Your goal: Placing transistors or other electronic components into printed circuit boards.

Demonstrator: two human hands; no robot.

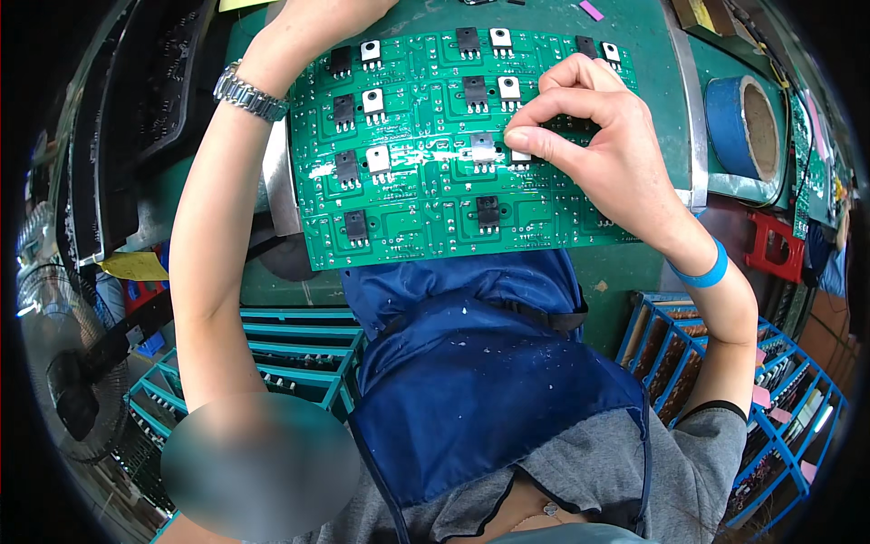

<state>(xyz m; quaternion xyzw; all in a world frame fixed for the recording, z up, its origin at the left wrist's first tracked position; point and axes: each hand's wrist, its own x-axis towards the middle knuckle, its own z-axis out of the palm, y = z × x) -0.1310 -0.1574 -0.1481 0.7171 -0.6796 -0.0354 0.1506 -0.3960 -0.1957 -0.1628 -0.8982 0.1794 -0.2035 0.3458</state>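
Note:
A large green circuit board panel point(444, 204) lies in front of me, with three-legged power transistors standing on it in rows, some black and some showing pale faces. My right hand point(598, 127) is over the panel's right half. Its thumb and index finger pinch together at a pale-faced transistor point(520, 156), whose upper part they cover. Just left of that sits another transistor point(482, 150) with glare on it. My left hand point(322, 20) reaches past the panel's far left corner, beside a black transistor point(341, 62); its fingers run out of the picture.
A blue tape roll point(743, 127) stands right of the panel, beyond a metal rail point(687, 109). Dark trays point(136, 109) line the left side, near a fan point(68, 363). Slotted racks point(299, 349) holding boards flank my body. A red stool point(770, 247) is at right.

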